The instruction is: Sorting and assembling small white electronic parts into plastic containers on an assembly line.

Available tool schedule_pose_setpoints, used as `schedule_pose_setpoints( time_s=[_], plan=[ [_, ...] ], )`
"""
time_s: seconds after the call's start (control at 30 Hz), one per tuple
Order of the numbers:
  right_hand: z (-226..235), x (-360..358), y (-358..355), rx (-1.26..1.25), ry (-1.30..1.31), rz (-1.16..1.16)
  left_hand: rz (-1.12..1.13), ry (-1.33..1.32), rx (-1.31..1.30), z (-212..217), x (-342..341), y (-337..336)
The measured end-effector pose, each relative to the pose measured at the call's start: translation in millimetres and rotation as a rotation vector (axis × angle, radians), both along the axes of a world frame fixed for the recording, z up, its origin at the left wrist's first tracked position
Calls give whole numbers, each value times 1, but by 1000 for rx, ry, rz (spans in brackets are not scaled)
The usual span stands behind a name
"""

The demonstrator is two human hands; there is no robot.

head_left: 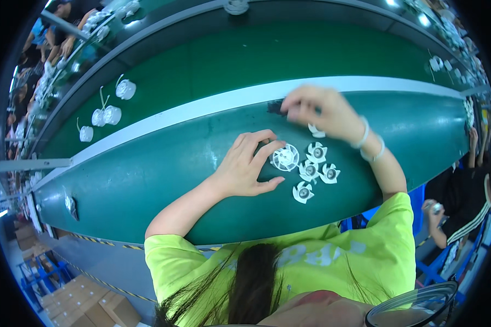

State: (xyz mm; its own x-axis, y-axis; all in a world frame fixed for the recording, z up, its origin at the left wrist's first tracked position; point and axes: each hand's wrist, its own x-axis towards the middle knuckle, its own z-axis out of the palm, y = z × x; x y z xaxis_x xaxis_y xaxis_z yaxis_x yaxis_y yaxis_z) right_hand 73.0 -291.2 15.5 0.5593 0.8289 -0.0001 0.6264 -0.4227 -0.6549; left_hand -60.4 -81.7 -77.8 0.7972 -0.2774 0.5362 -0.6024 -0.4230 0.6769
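My left hand (246, 168) rests over the green work surface (163, 191), its thumb spread away from the fingers. Its fingertips touch the edge of a round white fan frame (285, 157) with spokes. Higher up and to the right, my right hand (324, 111) is raised with bent fingers, blurred by motion; whatever it may hold does not show. Beneath its wrist, a white fan blade (316, 131) is partly covered. Several small white fan wheels with grey hubs lie right of the frame, among them one fan wheel (303, 192) nearest to me.
A pale rail (202, 108) separates my surface from a green belt (213, 65), where white motor-like parts with wires (111, 115) lie at left. A small dark object (71, 207) sits at the left end. Another person (463, 201) is at right; cardboard boxes (82, 300) stand lower left.
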Motion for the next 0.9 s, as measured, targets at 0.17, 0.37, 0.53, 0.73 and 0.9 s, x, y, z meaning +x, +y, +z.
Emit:
schedule_pose_setpoints(
  time_s=[0.17, 0.37, 0.53, 0.73, 0.9],
  plan=[
    [-30, 91, -65, 282, -152, -652, -77, 65, 148, -8, 8, -3],
    [-74, 145, -122, 271, -276, -1091, -76, 106, 297, 2, 26, -1],
    [-95, 141, -106, 292, -175, -1046, -25, 98, 286, -9, 32, 10],
    [-89, 135, -111, 321, -98, -1085, 568, 7, 315, -13, 65, 55],
    [-95, 136, -111, 269, -90, -1065, 695, 100, 345, -25, 71, 64]
  ],
)
